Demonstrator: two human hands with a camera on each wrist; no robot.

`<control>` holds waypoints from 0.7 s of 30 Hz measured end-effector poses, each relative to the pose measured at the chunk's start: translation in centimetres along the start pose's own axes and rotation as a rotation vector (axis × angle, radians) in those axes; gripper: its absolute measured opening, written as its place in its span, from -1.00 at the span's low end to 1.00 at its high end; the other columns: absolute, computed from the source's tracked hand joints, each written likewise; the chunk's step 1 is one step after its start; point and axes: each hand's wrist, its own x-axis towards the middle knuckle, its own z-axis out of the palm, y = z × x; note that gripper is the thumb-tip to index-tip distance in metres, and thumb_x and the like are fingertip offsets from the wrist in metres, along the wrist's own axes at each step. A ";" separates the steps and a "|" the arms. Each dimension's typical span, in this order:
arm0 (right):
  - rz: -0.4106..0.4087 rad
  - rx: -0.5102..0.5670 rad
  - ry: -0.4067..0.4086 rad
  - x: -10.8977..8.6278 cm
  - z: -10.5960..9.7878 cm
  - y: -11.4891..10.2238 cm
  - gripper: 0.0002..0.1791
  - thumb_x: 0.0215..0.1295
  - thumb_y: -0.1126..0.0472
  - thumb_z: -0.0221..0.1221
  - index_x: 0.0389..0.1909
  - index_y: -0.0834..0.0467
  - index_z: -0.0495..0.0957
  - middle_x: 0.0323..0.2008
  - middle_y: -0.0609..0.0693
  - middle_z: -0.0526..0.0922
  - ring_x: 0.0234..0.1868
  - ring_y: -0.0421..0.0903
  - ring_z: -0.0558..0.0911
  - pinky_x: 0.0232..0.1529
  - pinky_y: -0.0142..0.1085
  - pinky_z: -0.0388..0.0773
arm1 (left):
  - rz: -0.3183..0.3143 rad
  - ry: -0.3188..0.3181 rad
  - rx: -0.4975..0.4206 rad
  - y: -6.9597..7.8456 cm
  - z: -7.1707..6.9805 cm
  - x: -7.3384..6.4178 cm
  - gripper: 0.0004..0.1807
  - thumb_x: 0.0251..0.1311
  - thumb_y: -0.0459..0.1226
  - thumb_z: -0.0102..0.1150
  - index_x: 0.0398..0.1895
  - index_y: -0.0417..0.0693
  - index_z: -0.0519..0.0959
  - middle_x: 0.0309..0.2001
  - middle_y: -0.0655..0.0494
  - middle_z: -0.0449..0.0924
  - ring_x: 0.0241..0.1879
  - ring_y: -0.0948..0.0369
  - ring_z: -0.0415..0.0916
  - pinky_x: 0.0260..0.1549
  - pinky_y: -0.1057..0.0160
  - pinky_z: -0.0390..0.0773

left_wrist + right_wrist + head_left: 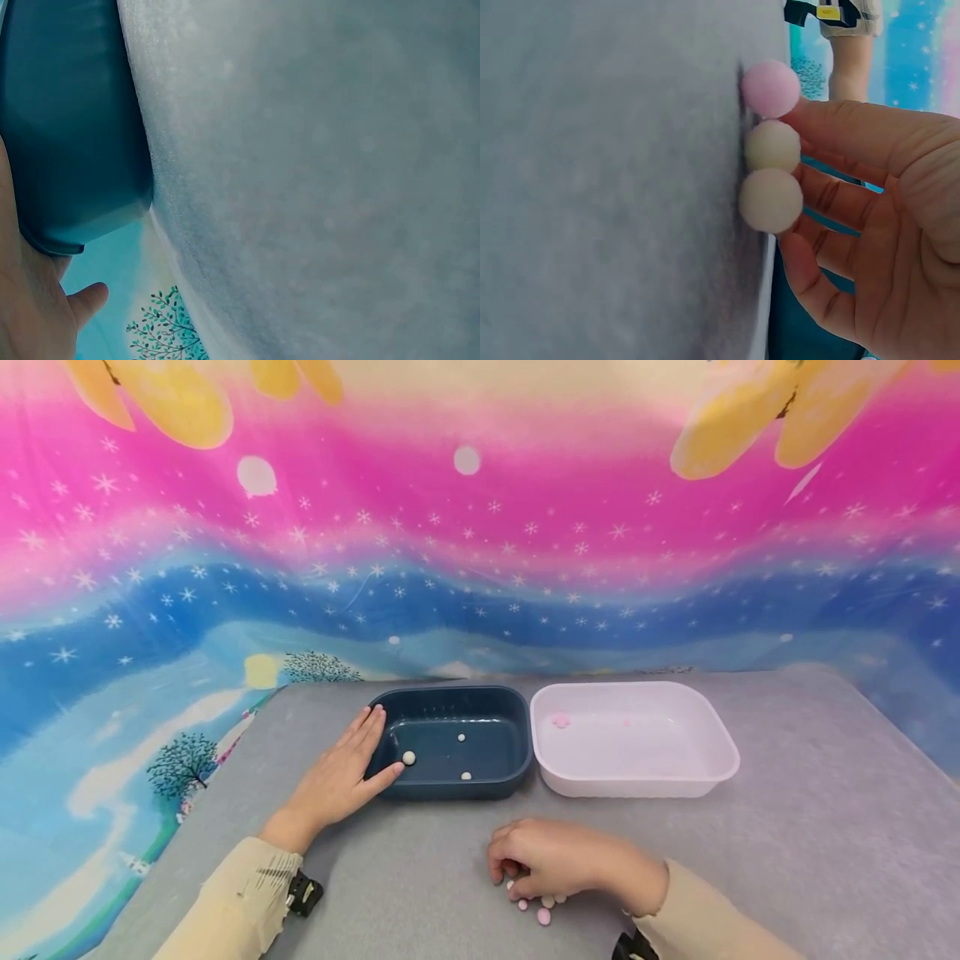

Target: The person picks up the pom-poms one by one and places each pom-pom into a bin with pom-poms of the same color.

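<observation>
My left hand [341, 772] rests on the left rim of a dark blue plastic tub [517, 710], its fingers stretched along the side and the thumb over the front corner. Inside the tub lie three small cream balls, the largest a cream ball [408, 758] near my thumb. My right hand [551, 860] is low over the grey table, fingers bent down at a cluster of small pom-pom-like balls. There, a pink ball [771, 88] and two cream balls [771, 200] sit in front of the fingers. The balls hide the fingertips, so a pinch cannot be confirmed.
A white plastic tub [633, 785] stands right beside the blue one, with a pink ball cluster [561, 721] inside. The grey cloth-covered table [825, 827] reaches back to a colourful printed backdrop [480, 552].
</observation>
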 end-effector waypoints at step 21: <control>0.005 0.112 -0.030 0.0 0.2 0.3 -0.78 0.15 0.44 0.24 -0.48 0.04 0.55 -0.56 -0.31 0.37 -0.52 -0.51 0.41 -0.41 -0.62 0.42 | -0.008 -0.022 -0.001 0.2 -0.2 0.0 -0.01 0.37 0.29 -0.11 0.60 -0.13 -0.11 0.63 -0.01 -0.19 0.62 0.01 -0.27 0.45 -0.18 0.11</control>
